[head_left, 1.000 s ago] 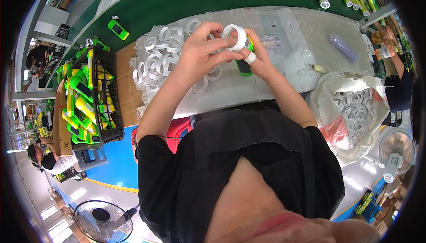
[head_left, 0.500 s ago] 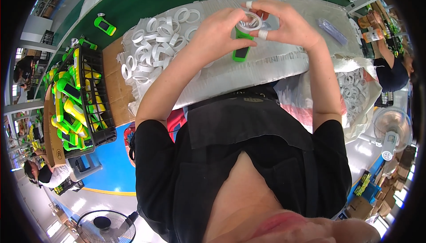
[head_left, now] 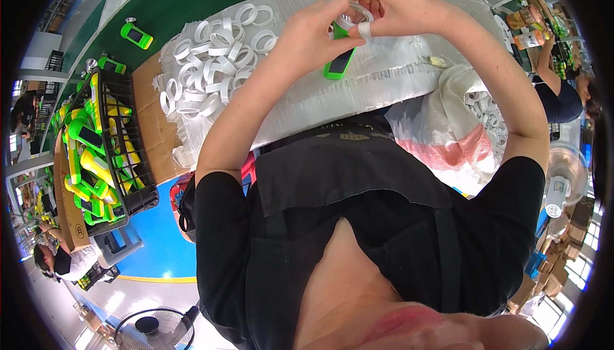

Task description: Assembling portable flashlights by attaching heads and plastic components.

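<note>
**Green flashlight (head_left: pixel 339 67) held between two hands, white ring (head_left: pixel 366 12) at its head**

We find the flashlight between the person's two hands, above the plastic-wrapped sheet (head_left: pixel 320 108), its head pointing away from the body and its dark panel facing up. The left hand (head_left: pixel 312 35) is partly closed on it, fingers curved along the left of the head and thumb across the upper handle. The right hand (head_left: pixel 396 10) is curled with a small gap between thumb and fingers, gripping the ring from the right; a white band circles its thumb. We note the ring at the clear head, but cannot tell whether it is fully seated. Loose white rings (head_left: pixel 220 38) lie piled to the left of the left hand. Farther left, a black crate (head_left: pixel 128 152) holds green-and-yellow flashlights (head_left: pixel 94 166).
</note>
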### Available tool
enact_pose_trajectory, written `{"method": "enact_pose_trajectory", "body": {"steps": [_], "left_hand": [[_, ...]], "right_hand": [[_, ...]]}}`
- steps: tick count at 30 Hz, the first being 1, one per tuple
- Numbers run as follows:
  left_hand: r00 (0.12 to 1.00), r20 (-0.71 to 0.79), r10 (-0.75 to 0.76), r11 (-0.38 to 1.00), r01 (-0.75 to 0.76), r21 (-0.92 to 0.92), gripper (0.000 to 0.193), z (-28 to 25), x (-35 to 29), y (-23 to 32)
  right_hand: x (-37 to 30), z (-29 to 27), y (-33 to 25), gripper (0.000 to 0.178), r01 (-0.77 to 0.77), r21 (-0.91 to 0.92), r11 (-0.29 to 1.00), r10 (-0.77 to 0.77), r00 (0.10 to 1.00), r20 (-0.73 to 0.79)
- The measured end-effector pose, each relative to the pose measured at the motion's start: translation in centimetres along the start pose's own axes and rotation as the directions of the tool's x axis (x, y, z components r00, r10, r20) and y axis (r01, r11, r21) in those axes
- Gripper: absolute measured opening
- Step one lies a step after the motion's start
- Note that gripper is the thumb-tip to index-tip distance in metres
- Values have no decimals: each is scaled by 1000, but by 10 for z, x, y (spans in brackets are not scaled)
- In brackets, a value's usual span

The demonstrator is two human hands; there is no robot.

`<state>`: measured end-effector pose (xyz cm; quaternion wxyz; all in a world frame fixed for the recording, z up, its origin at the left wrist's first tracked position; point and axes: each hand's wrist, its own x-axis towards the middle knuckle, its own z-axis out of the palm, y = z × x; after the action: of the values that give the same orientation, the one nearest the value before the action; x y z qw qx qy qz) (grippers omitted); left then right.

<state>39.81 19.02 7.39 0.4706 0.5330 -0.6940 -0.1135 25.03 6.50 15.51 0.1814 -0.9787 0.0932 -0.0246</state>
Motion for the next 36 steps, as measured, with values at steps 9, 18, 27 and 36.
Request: {"method": "enact_pose_trajectory", "body": {"steps": [9, 18, 27, 36], "left_hand": [[998, -32, -55, 993, 58, 101, 41, 6, 2, -2], [995, -38, -96, 983, 101, 157, 43, 10, 3, -3], [994, -104, 32, 990, -17, 139, 38, 15, 1, -5], [999, -52, 10, 995, -5, 103, 43, 16, 4, -4]], "right_hand": [[10, 2, -7, 46, -363, -244, 899, 364, 930, -43], [11, 2, -21, 34, -387, -335, 859, 417, 909, 21], [1, 15, 6, 51, -254, -252, 934, 230, 966, -119], [4, 11, 0, 56, -382, -320, 867, 391, 920, -40]]}}
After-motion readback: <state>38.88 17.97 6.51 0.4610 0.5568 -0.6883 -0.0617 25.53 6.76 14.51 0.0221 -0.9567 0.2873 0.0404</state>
